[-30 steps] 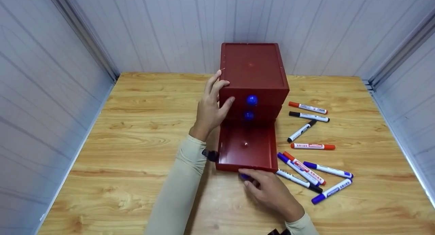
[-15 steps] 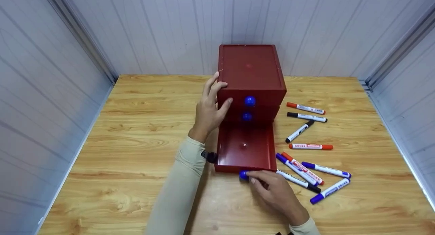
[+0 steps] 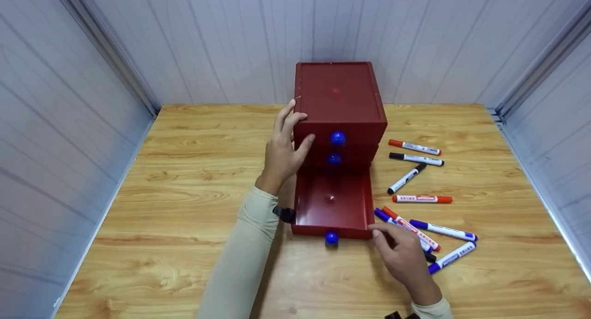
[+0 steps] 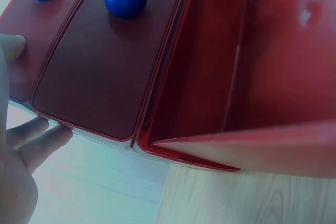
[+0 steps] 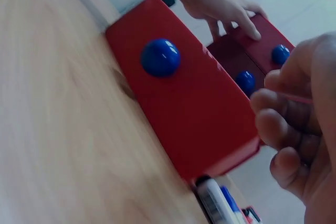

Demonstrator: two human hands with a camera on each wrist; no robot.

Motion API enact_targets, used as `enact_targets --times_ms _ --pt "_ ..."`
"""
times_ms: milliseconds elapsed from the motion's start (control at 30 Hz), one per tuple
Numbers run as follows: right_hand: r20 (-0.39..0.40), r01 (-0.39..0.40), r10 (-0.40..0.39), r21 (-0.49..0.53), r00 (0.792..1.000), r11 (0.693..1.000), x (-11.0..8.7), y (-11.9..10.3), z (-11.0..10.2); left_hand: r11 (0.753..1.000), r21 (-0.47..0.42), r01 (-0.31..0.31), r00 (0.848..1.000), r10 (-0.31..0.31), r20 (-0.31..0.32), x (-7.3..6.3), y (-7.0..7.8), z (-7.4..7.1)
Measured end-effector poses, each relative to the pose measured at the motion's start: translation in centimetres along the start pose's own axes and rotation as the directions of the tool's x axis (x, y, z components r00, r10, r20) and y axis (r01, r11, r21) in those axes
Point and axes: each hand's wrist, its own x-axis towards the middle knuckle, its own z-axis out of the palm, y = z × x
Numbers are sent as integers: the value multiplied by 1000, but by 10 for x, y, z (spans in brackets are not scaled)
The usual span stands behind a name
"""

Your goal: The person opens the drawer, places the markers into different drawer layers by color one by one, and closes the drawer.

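Observation:
A dark red drawer cabinet (image 3: pixel 341 97) with blue ball knobs stands against the back wall. Its bottom drawer (image 3: pixel 310 230) is pulled well out, with nothing lying in the part that shows. My left hand (image 3: pixel 282 157) holds the cabinet's upper left front corner, thumb on the front face and fingers along the side. At the drawer's front right corner is my right hand (image 3: pixel 404 254), fingertips overlapping the rim in the head view. Its fingers are loosely bent around nothing, as the right wrist view shows. The bottom drawer's knob (image 3: pixel 331 238) is untouched.
Several whiteboard markers with red, black and blue caps lie right of the cabinet, among them a red marker (image 3: pixel 422 199) and a blue marker (image 3: pixel 443 230). My right hand partly covers a black-capped marker (image 3: pixel 430 257). Panelled walls (image 3: pixel 221 42) bound the wooden table.
My right hand has let go of the bottom drawer's knob and moved right to the drawer's front right corner. My left hand stays on the cabinet; the drawer remains out.

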Motion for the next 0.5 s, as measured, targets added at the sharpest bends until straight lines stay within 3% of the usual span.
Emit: enact_targets --times_ms 233,500 --pt "-16 -144 143 -94 990 985 -1 13 -8 1000 -16 -1 1000 1 4 0 1 -1" --pt "44 -201 221 -276 974 940 -2 18 -9 1000 -22 11 1000 -11 8 0 2 -1"
